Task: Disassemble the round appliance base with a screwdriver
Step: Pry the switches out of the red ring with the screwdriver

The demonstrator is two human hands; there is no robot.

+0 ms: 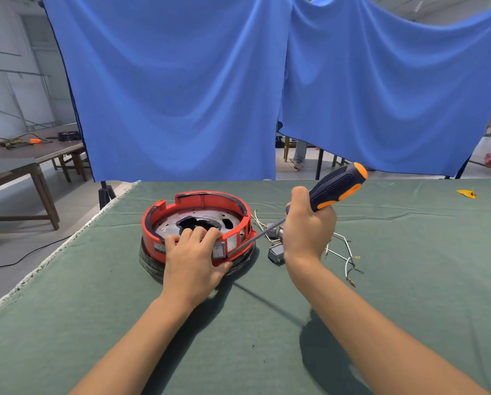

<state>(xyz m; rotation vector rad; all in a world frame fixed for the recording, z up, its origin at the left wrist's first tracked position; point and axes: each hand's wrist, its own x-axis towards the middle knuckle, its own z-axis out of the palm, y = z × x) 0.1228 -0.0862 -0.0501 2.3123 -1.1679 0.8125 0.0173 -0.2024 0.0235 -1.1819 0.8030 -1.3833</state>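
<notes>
The round appliance base (164, 213), a red plastic ring around a metal plate on a dark bottom rim, sits on the green table cloth (381, 280). My left hand (194, 259) grips its near rim, fingers curled over the top and thumb low on the outside wall. My right hand (309, 232) holds a screwdriver (336, 186) with a black and orange handle. The metal shaft slants down to the left, its tip against the red wall beside a white rocker switch (218, 250).
Loose white wires (342, 253) with ring terminals and small grey parts (275, 252) lie just right of the base. A yellow scrap (466, 193) lies far right. Blue curtains (181, 95) hang behind the table. The table's left edge runs diagonally; a wooden bench (25, 155) stands beyond.
</notes>
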